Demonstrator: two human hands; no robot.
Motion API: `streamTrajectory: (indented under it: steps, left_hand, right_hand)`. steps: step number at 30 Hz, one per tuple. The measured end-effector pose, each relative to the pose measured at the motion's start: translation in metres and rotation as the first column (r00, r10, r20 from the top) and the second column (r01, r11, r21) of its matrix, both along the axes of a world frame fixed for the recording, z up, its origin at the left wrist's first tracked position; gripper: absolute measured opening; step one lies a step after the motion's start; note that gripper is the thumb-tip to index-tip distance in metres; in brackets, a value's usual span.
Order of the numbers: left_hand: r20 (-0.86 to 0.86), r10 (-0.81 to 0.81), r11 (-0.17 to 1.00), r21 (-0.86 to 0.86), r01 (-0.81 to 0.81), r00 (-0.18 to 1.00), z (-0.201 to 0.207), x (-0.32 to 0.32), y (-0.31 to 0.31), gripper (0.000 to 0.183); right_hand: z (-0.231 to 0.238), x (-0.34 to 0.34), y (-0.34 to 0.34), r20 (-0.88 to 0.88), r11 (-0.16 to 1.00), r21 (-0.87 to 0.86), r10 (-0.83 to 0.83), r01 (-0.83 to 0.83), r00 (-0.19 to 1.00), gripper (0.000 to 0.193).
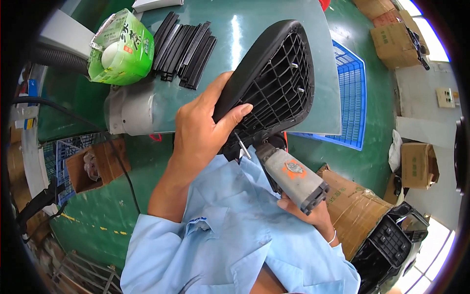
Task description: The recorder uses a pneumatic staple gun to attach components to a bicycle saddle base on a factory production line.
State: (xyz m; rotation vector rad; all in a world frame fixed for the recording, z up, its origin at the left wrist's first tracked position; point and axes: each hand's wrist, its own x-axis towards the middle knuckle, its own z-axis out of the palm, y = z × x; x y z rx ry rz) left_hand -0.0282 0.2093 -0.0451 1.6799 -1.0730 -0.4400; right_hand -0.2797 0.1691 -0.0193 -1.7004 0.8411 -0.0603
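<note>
My left hand point(198, 127) is closed on the edge of a black saddle-like seat point(281, 81), with its thumb over the underside. The seat is tilted up, showing a ribbed plastic lattice with short metal studs. In my right hand point(313, 215), partly hidden beneath it, is a grey power tool point(296, 179) with a boxy metal body, a dark end cap and an orange mark. The tool's front is close to the seat's lower end; I cannot tell whether they touch. A thin metal pin point(242, 145) shows between them.
Black strips point(183, 49) lie in a pile on the green table point(230, 12). A green carton point(122, 49) stands left of them. A blue crate point(363, 93) is beyond the table's right edge. A large cardboard box point(355, 208) with black plastic parts point(389, 242) stands at right.
</note>
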Motion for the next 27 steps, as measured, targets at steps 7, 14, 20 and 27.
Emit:
streamTrajectory:
  steps: [7, 14, 20, 27]
  left_hand:
    - [-0.141, -0.004, 0.998, 0.059, 0.012, 0.99, -0.007, 0.008, -0.002, 0.05]
    - [-0.384, -0.203, 0.971, 0.041, 0.236, 0.901, -0.024, 0.023, -0.029, 0.049]
    - [-0.213, -0.176, 0.978, 0.074, 0.195, 0.961, -0.013, 0.005, -0.053, 0.047]
    - [-0.221, -0.155, 0.985, 0.044, 0.169, 0.963, -0.009, 0.004, -0.053, 0.047]
  right_hand:
    - [-0.001, 0.012, -0.001, -0.062, 0.995, -0.086, 0.048, -0.053, 0.997, 0.035]
    - [-0.013, -0.006, 0.001, -0.004, 0.985, -0.173, -0.025, 0.024, 1.0, 0.036]
    - [-0.018, -0.023, -0.006, -0.022, 0.966, -0.058, -0.253, 0.252, 0.967, 0.032]
    - [-0.011, -0.008, -0.012, 0.05, 0.97, -0.175, -0.165, 0.171, 0.985, 0.037]
